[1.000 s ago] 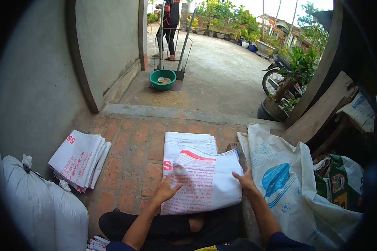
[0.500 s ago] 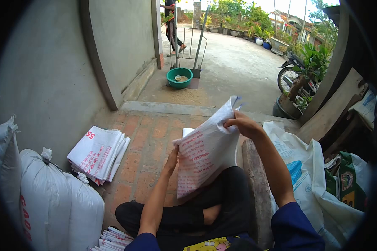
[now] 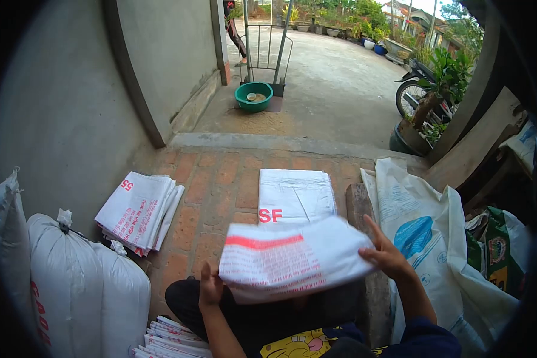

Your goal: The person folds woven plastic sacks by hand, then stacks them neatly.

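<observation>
A white woven sack (image 3: 280, 256) with red print is folded over and held in the air above my lap, slightly blurred. My left hand (image 3: 210, 287) is at its left edge, thumb pointing up, the other fingers partly hidden. At the right end, my right hand (image 3: 386, 253) has the edge between thumb and fingers. Just beyond, another flat white sack (image 3: 298, 191) with red "SF" lettering lies on the brick floor, its near part covered by the held one. To the left lies a stack of folded sacks (image 3: 138, 209) marked "55".
Full tied sacks (image 3: 65, 286) stand at left, beside more folded sacks (image 3: 170, 341). A wooden beam (image 3: 359, 209) and large white bags (image 3: 411, 227) lie at right. Past the step (image 3: 250, 141) are a green basin (image 3: 253, 104), a hand truck (image 3: 267, 56), a motorbike (image 3: 410, 98) and a person (image 3: 235, 42).
The sack has gone from upright and tilted to folded and nearly level, lower over my lap. Both hands moved down, the right one outward. The SF sack beyond now shows. The person moved left.
</observation>
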Demonstrator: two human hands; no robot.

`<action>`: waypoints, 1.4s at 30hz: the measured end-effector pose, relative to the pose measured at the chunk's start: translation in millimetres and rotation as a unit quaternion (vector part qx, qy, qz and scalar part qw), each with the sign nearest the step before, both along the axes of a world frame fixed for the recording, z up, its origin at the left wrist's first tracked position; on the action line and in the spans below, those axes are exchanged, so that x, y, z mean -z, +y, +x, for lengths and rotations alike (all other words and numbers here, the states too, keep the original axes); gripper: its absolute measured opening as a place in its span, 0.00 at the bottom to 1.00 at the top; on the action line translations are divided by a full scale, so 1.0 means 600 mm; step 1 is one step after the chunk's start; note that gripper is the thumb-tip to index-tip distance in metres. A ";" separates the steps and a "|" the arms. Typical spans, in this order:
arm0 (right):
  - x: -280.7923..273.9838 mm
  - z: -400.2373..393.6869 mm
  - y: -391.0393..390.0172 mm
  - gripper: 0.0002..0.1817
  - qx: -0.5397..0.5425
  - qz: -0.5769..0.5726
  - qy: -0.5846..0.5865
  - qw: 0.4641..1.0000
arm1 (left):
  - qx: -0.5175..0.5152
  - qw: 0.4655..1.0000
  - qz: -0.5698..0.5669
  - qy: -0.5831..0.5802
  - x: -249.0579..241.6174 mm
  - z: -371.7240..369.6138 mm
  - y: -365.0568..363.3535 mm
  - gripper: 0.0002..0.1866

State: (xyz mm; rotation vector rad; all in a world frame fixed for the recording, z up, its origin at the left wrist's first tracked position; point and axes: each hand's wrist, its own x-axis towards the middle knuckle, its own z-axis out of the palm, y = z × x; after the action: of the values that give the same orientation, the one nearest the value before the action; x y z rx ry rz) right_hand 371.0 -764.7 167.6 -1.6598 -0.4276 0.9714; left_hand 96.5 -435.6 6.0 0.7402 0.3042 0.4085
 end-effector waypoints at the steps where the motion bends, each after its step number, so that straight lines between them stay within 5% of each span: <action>1: 0.006 -0.014 -0.007 0.52 -0.020 0.009 -0.057 0.998 | -0.003 0.987 0.140 0.076 -0.025 -0.017 -0.014 0.26; 2: 0.013 -0.029 -0.013 0.52 -0.042 0.018 -0.111 0.993 | -0.008 0.949 0.276 0.152 -0.048 -0.031 -0.030 0.22; 6: -0.035 -0.092 -0.044 0.54 -0.174 -0.111 -0.209 0.956 | -0.023 0.963 0.171 0.207 -0.104 -0.031 -0.122 0.16; 9: -0.052 -0.116 -0.065 0.56 -0.176 -0.152 -0.164 0.959 | -0.071 0.941 0.177 0.279 -0.082 -0.058 -0.169 0.33; 12: -0.045 -0.131 -0.074 0.47 -0.112 -0.164 -0.158 0.967 | -0.037 0.936 0.175 0.303 -0.146 -0.051 -0.190 0.44; 15: -0.022 -0.138 -0.102 0.37 -0.134 -0.197 -0.177 0.955 | -0.004 0.854 0.433 0.288 -0.143 -0.079 -0.206 0.40; 18: -0.026 -0.137 -0.123 0.28 -0.180 -0.223 -0.172 0.943 | 0.000 0.806 0.532 0.260 -0.151 -0.111 -0.220 0.39; 20: -0.048 -0.129 -0.128 0.25 -0.242 -0.210 -0.103 0.942 | -0.011 0.835 0.494 0.243 -0.117 -0.138 -0.219 0.40; 24: -0.054 -0.126 -0.144 0.30 -0.293 -0.141 -0.145 0.935 | 0.075 0.779 0.550 0.292 -0.115 -0.152 -0.211 0.37; 26: -0.054 -0.134 -0.137 0.30 -0.261 -0.150 -0.194 0.934 | 0.099 0.713 0.617 0.319 -0.130 -0.144 -0.232 0.36; 28: -0.053 -0.141 -0.122 0.31 -0.235 -0.156 -0.242 0.928 | 0.091 0.706 0.611 0.345 -0.119 -0.150 -0.252 0.36; 31: -0.055 -0.151 -0.105 0.27 -0.207 -0.261 -0.205 0.920 | 0.060 0.668 0.654 0.349 -0.096 -0.167 -0.266 0.31; 34: -0.076 -0.147 -0.092 0.20 -0.197 -0.329 -0.364 0.849 | -0.042 0.624 0.717 0.307 -0.136 -0.166 -0.253 0.24; 35: -0.082 -0.141 -0.085 0.17 -0.196 -0.226 -0.442 0.846 | -0.070 0.619 0.719 0.308 -0.148 -0.168 -0.248 0.20; 36: -0.086 -0.135 -0.079 0.15 -0.192 -0.119 -0.513 0.829 | -0.111 0.624 0.715 0.294 -0.166 -0.165 -0.242 0.17; 38: -0.081 -0.121 -0.087 0.10 -0.188 -0.058 -0.500 0.843 | -0.156 0.749 0.615 0.192 -0.180 -0.171 -0.227 0.14; 40: -0.067 -0.121 -0.103 0.15 -0.118 0.168 -0.289 0.935 | -0.206 0.842 0.496 0.046 -0.174 -0.183 -0.230 0.16; 42: -0.035 -0.132 -0.098 0.17 -0.051 0.321 -0.188 0.927 | -0.230 0.878 0.416 -0.055 -0.149 -0.177 -0.233 0.13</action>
State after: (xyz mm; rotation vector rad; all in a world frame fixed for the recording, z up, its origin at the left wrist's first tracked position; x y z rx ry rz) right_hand 291.8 -823.5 188.5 -1.2144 -0.9851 0.4918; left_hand -9.5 -575.3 95.6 1.4914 0.1850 1.0668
